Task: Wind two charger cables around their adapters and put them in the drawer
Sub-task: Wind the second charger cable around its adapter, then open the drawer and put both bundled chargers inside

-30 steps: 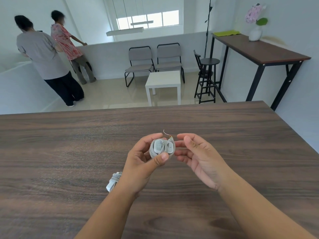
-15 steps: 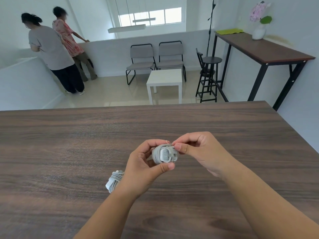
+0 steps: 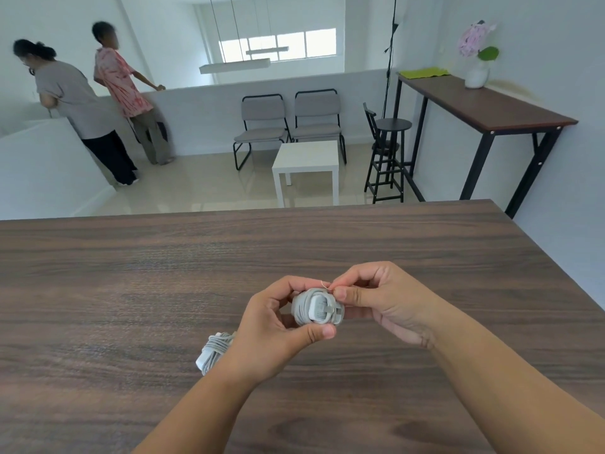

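Above the dark wooden table [image 3: 131, 290] my left hand [image 3: 275, 332] grips a white charger adapter [image 3: 317, 306] with its grey cable wound around it, thumb below and fingers behind. My right hand [image 3: 379, 299] pinches a thin wire tie [image 3: 325, 285] at the top of that bundle, its fingers curled. A second adapter wound in its cable [image 3: 212, 352] lies on the table just left of my left wrist, which covers part of it. No drawer is in view.
The table's far edge runs across the middle of the view and its right edge slants down at the right. Beyond it stand a white side table [image 3: 306, 158], two chairs, a black stool and a tall desk [image 3: 484, 103]. Two people [image 3: 82, 99] stand at far left.
My right hand went from open beside the bundle to pinching the wire tie at its top. The wound adapter has turned a little in my left hand. The second bundle has stayed put.
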Available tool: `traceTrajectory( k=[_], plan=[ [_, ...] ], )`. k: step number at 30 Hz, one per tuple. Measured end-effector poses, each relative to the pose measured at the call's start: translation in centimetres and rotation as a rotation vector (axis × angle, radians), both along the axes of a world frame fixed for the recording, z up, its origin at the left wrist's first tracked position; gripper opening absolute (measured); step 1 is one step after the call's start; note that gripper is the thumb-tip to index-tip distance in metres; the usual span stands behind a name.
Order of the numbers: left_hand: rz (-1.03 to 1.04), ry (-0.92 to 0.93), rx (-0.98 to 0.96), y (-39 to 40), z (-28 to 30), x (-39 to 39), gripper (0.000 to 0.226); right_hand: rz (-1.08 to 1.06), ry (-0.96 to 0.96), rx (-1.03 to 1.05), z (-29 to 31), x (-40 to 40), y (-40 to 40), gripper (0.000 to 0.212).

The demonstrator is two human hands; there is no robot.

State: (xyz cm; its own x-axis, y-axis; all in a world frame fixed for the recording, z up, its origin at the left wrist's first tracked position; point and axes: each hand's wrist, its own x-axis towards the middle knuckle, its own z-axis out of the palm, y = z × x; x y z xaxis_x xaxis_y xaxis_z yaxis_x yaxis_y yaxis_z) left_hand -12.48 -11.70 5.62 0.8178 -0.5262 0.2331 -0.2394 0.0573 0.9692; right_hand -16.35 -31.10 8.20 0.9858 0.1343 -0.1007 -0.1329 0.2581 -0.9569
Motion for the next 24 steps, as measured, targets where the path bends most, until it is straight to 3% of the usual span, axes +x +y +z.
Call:
traceTrajectory(
  k=[5, 11, 16, 24],
  plan=[
    [0.013, 0.007, -0.049, 0.1, 0.0, 0.4, 0.046, -0.097, 0.059, 0.19, -0.3, 0.1, 0.9, 0.012],
    [0.119, 0.175, -0.129, 0.3, -0.5, 0.6, 0.044, -0.154, 0.077, 0.316, -2.2, 0.2, 1.7, 0.026],
    [0.202, 0.358, -0.16, 0.5, -0.7, 0.3, 0.042, -0.112, -0.078, -0.083, -3.9, -0.3, 2.8, 0.049],
    [0.182, 0.466, -0.04, 2.1, -1.4, -0.1, 0.034, -0.152, -0.108, -0.171, -4.8, 1.0, 5.3, 0.054]
  ],
)
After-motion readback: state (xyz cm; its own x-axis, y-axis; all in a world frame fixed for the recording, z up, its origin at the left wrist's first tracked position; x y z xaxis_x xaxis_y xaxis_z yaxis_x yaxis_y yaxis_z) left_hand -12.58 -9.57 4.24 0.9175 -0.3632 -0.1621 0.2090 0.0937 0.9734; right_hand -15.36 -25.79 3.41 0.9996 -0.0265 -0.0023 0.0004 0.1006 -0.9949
